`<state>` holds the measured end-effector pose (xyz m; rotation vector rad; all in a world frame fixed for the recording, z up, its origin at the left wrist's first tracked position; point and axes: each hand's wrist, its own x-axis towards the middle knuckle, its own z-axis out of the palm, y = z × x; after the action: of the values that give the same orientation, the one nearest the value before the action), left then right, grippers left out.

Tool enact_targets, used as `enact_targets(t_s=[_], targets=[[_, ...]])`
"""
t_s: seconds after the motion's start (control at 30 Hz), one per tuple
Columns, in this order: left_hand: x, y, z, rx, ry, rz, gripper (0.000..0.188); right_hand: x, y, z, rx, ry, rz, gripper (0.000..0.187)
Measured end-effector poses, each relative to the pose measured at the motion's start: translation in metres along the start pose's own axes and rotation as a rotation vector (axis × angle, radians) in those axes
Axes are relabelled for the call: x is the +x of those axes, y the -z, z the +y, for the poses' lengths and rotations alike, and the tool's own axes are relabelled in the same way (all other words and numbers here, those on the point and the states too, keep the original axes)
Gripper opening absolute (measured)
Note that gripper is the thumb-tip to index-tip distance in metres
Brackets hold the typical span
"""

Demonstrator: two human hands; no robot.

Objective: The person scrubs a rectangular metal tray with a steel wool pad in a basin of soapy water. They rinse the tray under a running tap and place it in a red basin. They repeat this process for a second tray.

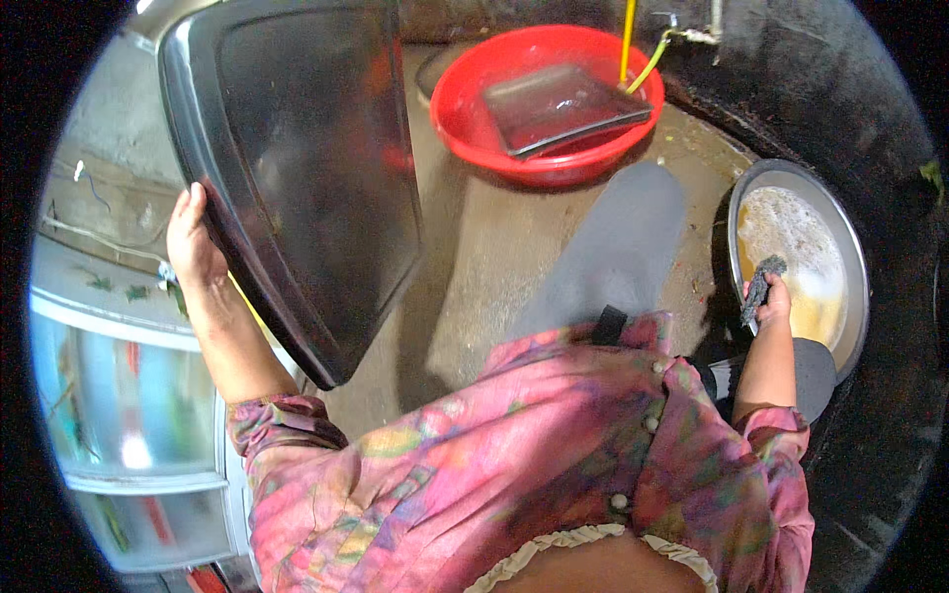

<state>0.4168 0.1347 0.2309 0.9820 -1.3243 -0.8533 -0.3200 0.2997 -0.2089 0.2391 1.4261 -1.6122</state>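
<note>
On the left, the person's left hand (pixel 201 247) is gripping the left edge of a big black tray (pixel 306 188), which is leaning at a steep tilt; whether its foot is resting on the floor (pixel 465 257) is unclear. Keeping that hold firm would help, since a wet edge is likely to be slippery. At far centre, a red basin (pixel 448 99) is holding a smaller dark tray (pixel 544 104), with a yellow hose (pixel 648 67) hanging over its right side. On the right, the right hand (pixel 776 301) is closing around a grey scourer (pixel 761 287) over a metal basin (pixel 858 287) of foamy water. Loading the scourer with suds while squeezing out drips, then working in even, overlapping strokes, should be serving the tray's surface best.
</note>
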Motion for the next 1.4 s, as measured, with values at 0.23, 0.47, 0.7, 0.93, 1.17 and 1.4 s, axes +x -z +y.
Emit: enact_targets(t_s=[0.23, 0.47, 0.7, 0.93, 1.17, 1.4], targets=[[0.08, -0.142, 0.058, -0.273, -0.324, -0.166, 0.015, -0.023, 0.007, 0.001, 0.081, 0.136, -0.076, 0.018], [0.09, -0.368, 0.04, -0.522, -0.443, -0.312, 0.021, -0.049, -0.002, -0.004, 0.289, 0.147, -0.079, 0.025], [0.015, -0.608, -0.02, -0.767, -0.253, -0.425, 0.024, -0.083, -0.062, -0.009, 0.632, -0.063, -0.456, 0.061], [-0.105, -0.715, -0.104, -0.775, -0.018, -0.666, 0.02, -0.04, -0.027, -0.025, 1.066, 0.072, -0.057, 0.048], [-0.129, -0.773, -0.193, -0.742, 0.17, -0.788, 0.019, 0.007, -0.028, -0.075, 0.74, 0.302, 0.177, 0.029], [-0.137, -0.821, -0.217, -0.763, 0.225, -0.72, 0.013, 0.036, -0.035, -0.108, 0.271, 0.685, 0.448, 0.034]])
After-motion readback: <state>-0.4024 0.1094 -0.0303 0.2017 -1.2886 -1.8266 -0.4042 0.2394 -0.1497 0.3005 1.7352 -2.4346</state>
